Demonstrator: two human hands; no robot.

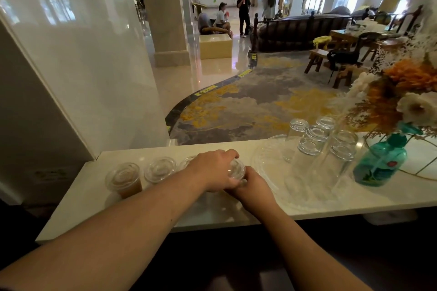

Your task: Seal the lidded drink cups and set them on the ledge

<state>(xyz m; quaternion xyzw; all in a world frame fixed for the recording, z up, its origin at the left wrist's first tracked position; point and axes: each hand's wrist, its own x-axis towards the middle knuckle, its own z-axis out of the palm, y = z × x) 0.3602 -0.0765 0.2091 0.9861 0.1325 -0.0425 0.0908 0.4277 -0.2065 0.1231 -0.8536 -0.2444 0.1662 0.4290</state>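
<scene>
A row of clear plastic drink cups with clear lids stands on the pale stone ledge. The leftmost cup holds brown drink. A second lidded cup stands right of it, and a third is half hidden behind my left hand. My left hand lies over the lid of a fourth cup, fingers curled around its rim. My right hand grips the same cup's side from the near right. The cup's body is mostly hidden by both hands.
A clear tray with several upturned glasses sits right of the cups. A teal bottle and a flower arrangement stand at the far right. A white pillar wall borders the ledge on the left. People stand far off in the lobby.
</scene>
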